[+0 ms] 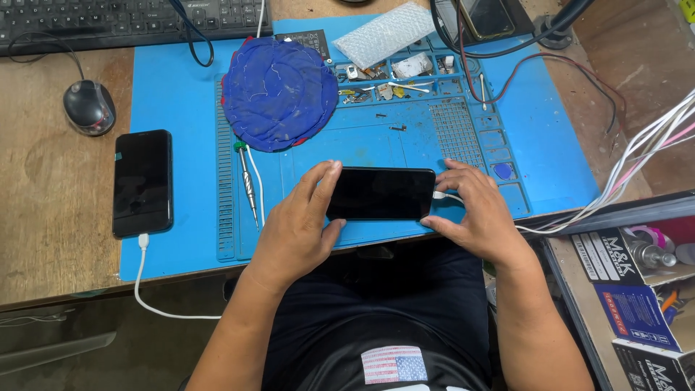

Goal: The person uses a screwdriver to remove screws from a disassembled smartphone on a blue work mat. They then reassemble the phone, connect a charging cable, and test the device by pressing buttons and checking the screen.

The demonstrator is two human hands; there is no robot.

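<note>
A black phone [381, 193] with a dark screen lies sideways over the front of the blue work mat [181, 108]. My left hand [297, 224] grips its left end, thumb below and fingers above. My right hand [474, 210] holds its right end, where a white cable plug [439, 195] meets the phone. A green-topped screwdriver [246, 181] lies on the mat just left of my left hand.
A second black phone [142, 182] on a white cable lies at the mat's left edge. A round blue cloth pad [279, 93], small parts trays [405, 72], bubble wrap [384, 32], a mouse [88, 106] and a keyboard [123, 18] sit further back. Boxes [637, 304] and white cables [644, 152] crowd the right.
</note>
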